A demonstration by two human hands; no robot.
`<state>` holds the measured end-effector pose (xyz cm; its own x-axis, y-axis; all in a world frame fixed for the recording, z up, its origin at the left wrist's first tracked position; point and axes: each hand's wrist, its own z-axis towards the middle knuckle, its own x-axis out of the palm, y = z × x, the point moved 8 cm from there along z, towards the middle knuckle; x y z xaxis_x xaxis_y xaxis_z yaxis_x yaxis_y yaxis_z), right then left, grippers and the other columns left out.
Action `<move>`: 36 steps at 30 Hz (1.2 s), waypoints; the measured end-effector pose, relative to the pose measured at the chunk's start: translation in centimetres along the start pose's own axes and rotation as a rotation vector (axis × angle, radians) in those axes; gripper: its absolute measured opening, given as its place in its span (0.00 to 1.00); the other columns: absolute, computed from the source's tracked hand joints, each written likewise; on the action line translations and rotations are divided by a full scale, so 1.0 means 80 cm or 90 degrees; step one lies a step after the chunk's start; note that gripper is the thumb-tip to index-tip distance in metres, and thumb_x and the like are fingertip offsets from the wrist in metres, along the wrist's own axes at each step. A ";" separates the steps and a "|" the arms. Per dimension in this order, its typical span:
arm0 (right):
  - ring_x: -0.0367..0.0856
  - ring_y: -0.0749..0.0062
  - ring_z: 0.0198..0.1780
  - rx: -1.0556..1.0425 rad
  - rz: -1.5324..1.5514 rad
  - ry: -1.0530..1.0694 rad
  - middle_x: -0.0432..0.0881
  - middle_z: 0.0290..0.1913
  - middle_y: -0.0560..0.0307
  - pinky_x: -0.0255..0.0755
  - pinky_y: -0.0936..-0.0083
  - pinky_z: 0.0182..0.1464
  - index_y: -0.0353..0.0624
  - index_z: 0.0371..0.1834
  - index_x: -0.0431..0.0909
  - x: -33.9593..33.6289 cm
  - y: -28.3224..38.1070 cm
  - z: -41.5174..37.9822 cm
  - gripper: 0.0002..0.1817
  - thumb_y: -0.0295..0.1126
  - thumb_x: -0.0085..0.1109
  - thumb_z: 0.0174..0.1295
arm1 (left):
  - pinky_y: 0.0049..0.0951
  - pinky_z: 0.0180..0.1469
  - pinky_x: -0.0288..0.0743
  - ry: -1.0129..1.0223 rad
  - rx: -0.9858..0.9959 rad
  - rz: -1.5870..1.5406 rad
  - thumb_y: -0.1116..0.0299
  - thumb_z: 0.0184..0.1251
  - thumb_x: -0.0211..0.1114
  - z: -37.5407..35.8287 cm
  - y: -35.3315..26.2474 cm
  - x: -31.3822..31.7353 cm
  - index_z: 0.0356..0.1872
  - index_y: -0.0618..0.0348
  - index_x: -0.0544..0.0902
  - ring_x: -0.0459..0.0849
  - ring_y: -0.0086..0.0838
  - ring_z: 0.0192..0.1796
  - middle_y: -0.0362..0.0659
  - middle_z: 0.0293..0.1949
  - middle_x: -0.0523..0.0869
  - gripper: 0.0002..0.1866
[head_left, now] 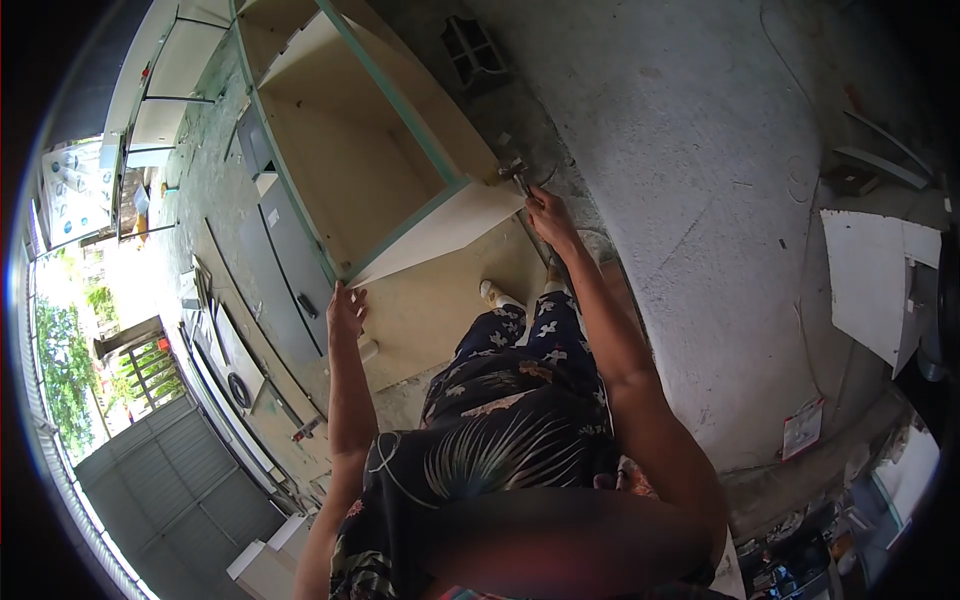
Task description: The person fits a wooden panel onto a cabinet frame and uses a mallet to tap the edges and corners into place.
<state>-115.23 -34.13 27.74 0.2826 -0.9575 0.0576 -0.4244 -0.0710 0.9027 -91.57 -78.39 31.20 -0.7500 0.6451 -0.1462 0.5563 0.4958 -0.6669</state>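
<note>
A large open-fronted wooden cabinet (pixel 345 150) with green front edges lies ahead of me, a white end panel (pixel 440 237) facing my way. My right hand (pixel 549 216) is closed around the handle of a hammer (pixel 515 174). The hammer's head is right at the panel's right corner. At the opposite corner, my left hand (pixel 346 308) has its fingers apart, the fingertips up against the edge of the cabinet.
Beige board (pixel 430 310) lies by my feet. Grey panels (pixel 285 255) and long strips lie on the left. A decorative block (pixel 473 52) stands beyond the cabinet. To the right are a pale wall (pixel 690 200) and a white box (pixel 875 270).
</note>
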 end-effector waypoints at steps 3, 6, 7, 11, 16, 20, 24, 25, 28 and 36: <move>0.66 0.83 0.19 -0.026 -0.047 -0.011 0.71 0.21 0.65 0.61 0.79 0.22 0.39 0.55 0.75 0.001 -0.024 0.018 0.15 0.33 0.48 0.70 | 0.41 0.55 0.62 -0.018 -0.006 -0.016 0.44 0.66 0.62 -0.001 0.002 -0.003 0.64 0.50 0.70 0.76 0.37 0.62 0.37 0.69 0.69 0.31; 0.68 0.82 0.20 -0.048 -0.062 -0.040 0.72 0.21 0.64 0.63 0.78 0.23 0.39 0.54 0.76 0.000 -0.037 0.035 0.15 0.33 0.48 0.69 | 0.42 0.57 0.60 -0.010 -0.012 -0.026 0.44 0.66 0.62 -0.006 0.001 -0.002 0.65 0.51 0.69 0.74 0.38 0.64 0.38 0.70 0.68 0.32; 0.68 0.82 0.20 -0.056 -0.059 -0.054 0.73 0.21 0.64 0.63 0.78 0.23 0.39 0.54 0.76 0.000 -0.039 0.037 0.16 0.33 0.48 0.69 | 0.42 0.57 0.60 -0.012 -0.009 -0.024 0.44 0.66 0.62 -0.008 0.000 -0.001 0.65 0.51 0.69 0.73 0.38 0.64 0.38 0.71 0.67 0.33; 0.72 0.79 0.20 0.025 -0.084 -0.030 0.74 0.20 0.62 0.67 0.74 0.25 0.40 0.54 0.77 -0.003 -0.046 0.041 0.16 0.35 0.47 0.68 | 0.43 0.60 0.57 -0.007 -0.007 -0.031 0.43 0.66 0.62 -0.011 0.000 -0.003 0.64 0.53 0.70 0.72 0.39 0.66 0.38 0.72 0.65 0.33; 0.75 0.76 0.21 0.001 -0.148 -0.043 0.76 0.20 0.59 0.69 0.70 0.27 0.42 0.55 0.77 -0.004 -0.078 0.056 0.17 0.35 0.47 0.67 | 0.44 0.63 0.56 -0.026 -0.007 -0.039 0.43 0.66 0.61 -0.023 0.000 0.005 0.64 0.55 0.69 0.72 0.38 0.66 0.38 0.72 0.65 0.33; 0.80 0.41 0.47 0.080 -0.121 -0.049 0.82 0.40 0.37 0.71 0.56 0.46 0.40 0.47 0.78 -0.006 -0.089 0.053 0.15 0.36 0.48 0.65 | 0.44 0.62 0.59 -0.029 -0.003 -0.037 0.42 0.67 0.59 -0.028 -0.001 0.008 0.69 0.55 0.63 0.73 0.39 0.66 0.36 0.70 0.66 0.37; 0.80 0.41 0.48 0.095 -0.096 -0.068 0.82 0.41 0.37 0.71 0.56 0.47 0.41 0.48 0.79 -0.010 -0.094 0.051 0.15 0.37 0.48 0.65 | 0.45 0.61 0.59 -0.045 -0.005 -0.049 0.43 0.68 0.59 -0.030 0.000 0.010 0.68 0.54 0.64 0.74 0.40 0.66 0.37 0.70 0.66 0.35; 0.79 0.47 0.43 0.082 -0.104 -0.069 0.81 0.37 0.41 0.70 0.59 0.42 0.41 0.49 0.79 -0.009 -0.105 0.055 0.15 0.37 0.48 0.66 | 0.45 0.62 0.59 -0.050 -0.005 -0.051 0.43 0.68 0.59 -0.031 0.000 0.011 0.68 0.54 0.64 0.74 0.40 0.66 0.37 0.70 0.66 0.35; 0.73 0.76 0.18 0.035 -0.129 -0.049 0.74 0.18 0.60 0.65 0.72 0.19 0.42 0.53 0.78 -0.009 -0.122 0.066 0.15 0.34 0.47 0.69 | 0.45 0.62 0.59 -0.052 -0.004 -0.050 0.43 0.68 0.59 -0.031 0.000 0.012 0.68 0.54 0.64 0.73 0.41 0.66 0.37 0.71 0.65 0.35; 0.75 0.74 0.23 0.040 -0.053 -0.023 0.76 0.22 0.57 0.68 0.72 0.26 0.41 0.55 0.76 -0.029 -0.038 0.009 0.16 0.34 0.48 0.69 | 0.46 0.60 0.58 -0.067 -0.006 -0.091 0.46 0.68 0.61 -0.026 0.006 0.011 0.64 0.49 0.69 0.76 0.39 0.63 0.38 0.69 0.69 0.30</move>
<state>-115.24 -31.87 24.53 0.2883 -0.9570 -0.0332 -0.4545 -0.1672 0.8749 -91.23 -76.37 32.29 -0.8552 0.5027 -0.1263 0.4438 0.5843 -0.6794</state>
